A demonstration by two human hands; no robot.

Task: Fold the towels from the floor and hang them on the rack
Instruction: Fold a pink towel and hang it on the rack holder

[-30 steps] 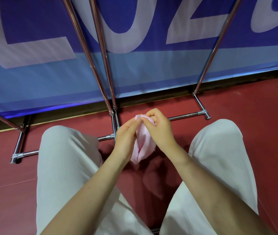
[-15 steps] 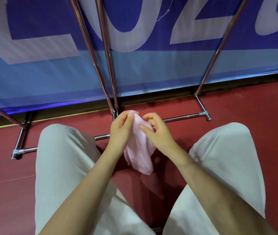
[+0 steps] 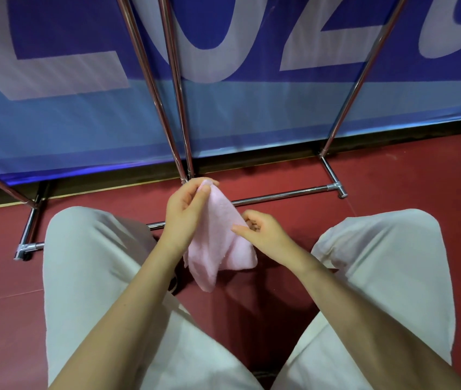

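The fingers (image 3: 205,190) of the left hand (image 3: 184,212) are curled over the top corner of a small, soft pink terry towel (image 3: 218,243), pinching it so the cloth hangs below them. Just to their right and a little lower, the right hand (image 3: 263,235) has its own fingers (image 3: 251,222) bent round the towel's right edge, thumb stretched across the front, gripping a fold there. The towel droops between the two hands, off the dark red floor (image 3: 6,305) beneath, with one loose corner dangling lowest, under the left wrist.

Beyond the fingers stands the chrome tube rack (image 3: 178,108), its uprights rising just past the left knuckles and its base bar running behind both hands. Behind that hangs a blue banner with big pale letters (image 3: 251,94). The person's knees in loose off-white trousers (image 3: 91,263) flank the hands on either side.

To my eye the fold is only starting (the cloth looks bunched, not squared). To do it well, the right fingers should find a true corner, draw the edge taut level with the left, then match corner to corner before lifting it to a rail.
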